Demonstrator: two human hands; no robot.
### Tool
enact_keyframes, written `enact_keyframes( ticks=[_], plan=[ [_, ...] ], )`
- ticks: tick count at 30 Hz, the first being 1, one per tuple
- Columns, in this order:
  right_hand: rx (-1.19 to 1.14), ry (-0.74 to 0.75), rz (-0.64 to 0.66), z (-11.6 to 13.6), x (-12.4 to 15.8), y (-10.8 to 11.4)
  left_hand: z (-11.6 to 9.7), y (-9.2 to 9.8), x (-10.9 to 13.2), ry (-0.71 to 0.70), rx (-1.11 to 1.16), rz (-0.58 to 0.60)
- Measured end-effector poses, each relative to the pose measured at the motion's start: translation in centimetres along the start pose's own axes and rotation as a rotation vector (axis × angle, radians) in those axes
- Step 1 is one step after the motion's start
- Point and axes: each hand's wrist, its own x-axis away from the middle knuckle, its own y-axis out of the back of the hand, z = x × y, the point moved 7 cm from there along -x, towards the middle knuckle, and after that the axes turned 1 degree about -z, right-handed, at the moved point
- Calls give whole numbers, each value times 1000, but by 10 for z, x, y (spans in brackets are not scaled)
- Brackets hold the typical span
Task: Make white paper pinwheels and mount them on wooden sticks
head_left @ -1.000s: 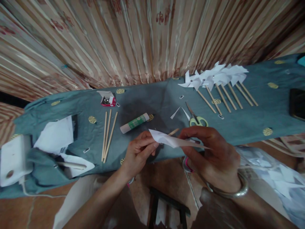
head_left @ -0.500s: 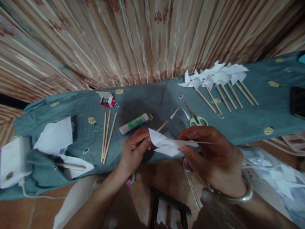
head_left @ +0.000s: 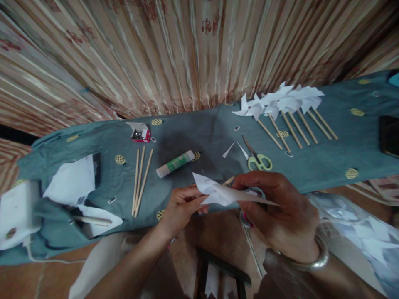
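We pinch the paper pinwheel [head_left: 220,194] with left hand [head_left: 181,209] and right hand [head_left: 277,211] over the near edge of the table [head_left: 205,128], apparently to steady it, the scissors [head_left: 259,162] lying within reach.

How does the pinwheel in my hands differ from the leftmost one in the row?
The held pinwheel is gripped by your left hand and right hand; the leftmost pinwheel lies on the cloth. The held pinwheel is tilted, partly edge-on; the leftmost pinwheel lies face-up. Only the end of the held pinwheel's stick shows; most of the leftmost pinwheel's stick is in view. Both are white paper on a wooden stick.
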Motion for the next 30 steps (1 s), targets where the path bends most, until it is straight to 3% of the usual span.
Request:
enact_keyframes(
  ticks=[7, 14, 20, 25, 30],
  plan=[
    [47, 80, -9, 7, -3, 1, 3, 1, 1, 13, -1, 4],
    [15, 18, -7, 0, 1, 1, 0, -2, 0, 4, 48, 21],
    [-195, -251, -80, -22, -7, 0, 9, 2, -1, 60, 160, -45],
    [-502, -446, -14, -43, -17, -17, 11, 14, -5, 107, 259, -237],
    [-657, -588, 65, -59, -11, -34, 5, 15, -8, 84, 287, -235]
  ],
)
